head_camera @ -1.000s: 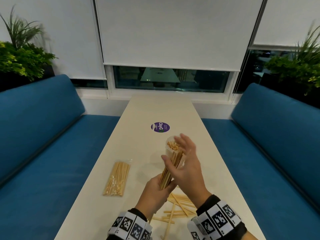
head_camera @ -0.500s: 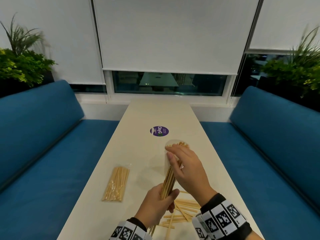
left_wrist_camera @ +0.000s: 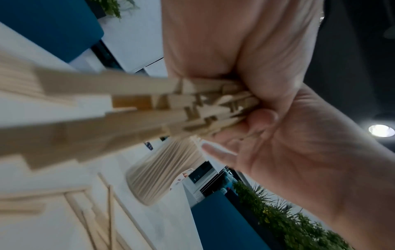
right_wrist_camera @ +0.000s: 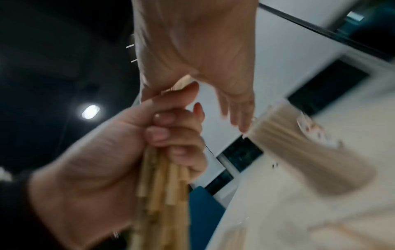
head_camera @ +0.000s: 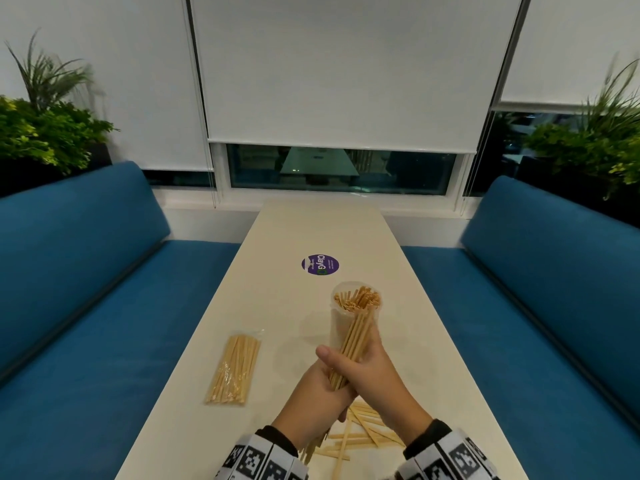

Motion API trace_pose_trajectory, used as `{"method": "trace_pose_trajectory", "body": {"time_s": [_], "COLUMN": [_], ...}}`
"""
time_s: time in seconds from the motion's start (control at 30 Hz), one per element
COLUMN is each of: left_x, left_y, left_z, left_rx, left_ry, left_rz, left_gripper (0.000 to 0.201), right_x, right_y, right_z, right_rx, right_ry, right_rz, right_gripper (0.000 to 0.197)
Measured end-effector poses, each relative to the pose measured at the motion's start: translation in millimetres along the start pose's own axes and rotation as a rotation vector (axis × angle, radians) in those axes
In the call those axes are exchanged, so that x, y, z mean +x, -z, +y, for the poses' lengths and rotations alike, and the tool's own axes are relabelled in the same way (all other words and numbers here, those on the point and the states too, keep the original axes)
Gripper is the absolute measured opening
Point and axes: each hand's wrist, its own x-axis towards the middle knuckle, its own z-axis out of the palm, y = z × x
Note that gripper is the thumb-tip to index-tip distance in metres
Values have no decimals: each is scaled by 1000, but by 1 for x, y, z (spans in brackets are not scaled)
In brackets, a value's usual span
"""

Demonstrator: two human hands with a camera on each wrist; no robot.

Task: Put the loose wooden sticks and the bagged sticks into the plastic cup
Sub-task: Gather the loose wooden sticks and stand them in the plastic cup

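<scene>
A clear plastic cup [head_camera: 337, 323] stands mid-table, full of upright wooden sticks; it also shows blurred as the cup [left_wrist_camera: 158, 169] and the cup [right_wrist_camera: 299, 152]. My left hand [head_camera: 317, 388] grips a bundle of loose sticks [head_camera: 356, 337] low down, tilted up in front of the cup. In the right wrist view its fingers [right_wrist_camera: 171, 133] curl round the bundle [right_wrist_camera: 162, 194]. My right hand [head_camera: 367, 372] holds the same bundle just above, thumb across it. More loose sticks [head_camera: 363, 431] lie under my hands. The bagged sticks [head_camera: 235, 368] lie to the left.
The long white table [head_camera: 277, 306] has a purple round sticker [head_camera: 320, 265] beyond the cup. Blue benches [head_camera: 104, 306] run along both sides, with plants behind them and a window with blinds at the far end.
My right hand was raised open above the bundle, came down to its top by the cup, then slid down to clasp it beside the left hand. The left hand kept its grip.
</scene>
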Motion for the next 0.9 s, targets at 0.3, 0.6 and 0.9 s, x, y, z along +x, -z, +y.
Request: {"method": "trace_pose_trajectory", "body": {"time_s": [0.3,0.6,0.9], "left_x": [-2,-5,-6], "left_y": [2,6,-6], "left_z": [5,-40,-13], "left_rx": [-121,-1314,-1500], "left_ry": [44,522,529], "left_rz": [-29,88,78], "left_gripper": [44,59,45], "right_x": [-3,3,-1], "right_y": [-6,5,-15], "right_z": [-13,-43,-20], "right_rx": [172,477,366], "right_ry": [65,198,141], "right_rz": [161,235,83], "right_gripper": [25,28,21]}}
